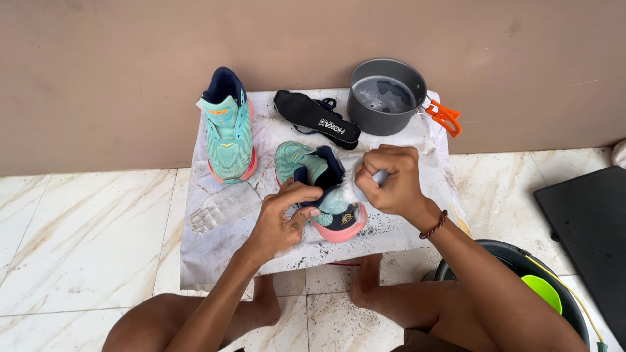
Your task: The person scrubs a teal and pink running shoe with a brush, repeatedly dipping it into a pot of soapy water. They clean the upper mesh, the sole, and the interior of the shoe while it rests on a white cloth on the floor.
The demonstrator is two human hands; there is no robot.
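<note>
Cloth (pixel 404 228): the white sheet you work on lies on the marble floor against the brown wall, speckled with dark grit along its near edge; bare room shows at its near left corner.
Shoe in hand (pixel 317 189): your teal shoe with navy lining and a coral sole lies near the middle of the cloth, close to its near edge, heel toward you.
Second shoe (pixel 228 127): the matching shoe stands at the far left corner, well apart from the one you hold.
Pot (pixel 385 94): a grey pot with water sits at the far right corner, its orange handle past the cloth's right edge.
Insole (pixel 316 117): a black insole lies along the far edge, between second shoe and pot.
Left hand (pixel 280 218): your fingers grasp the shoe's heel collar.
Right hand (pixel 390 179): clenched on a small pale tool, its kind unclear, pressed at the shoe's right side.
Bucket (pixel 495 251): dark, beside your right knee, off the cloth.
</note>
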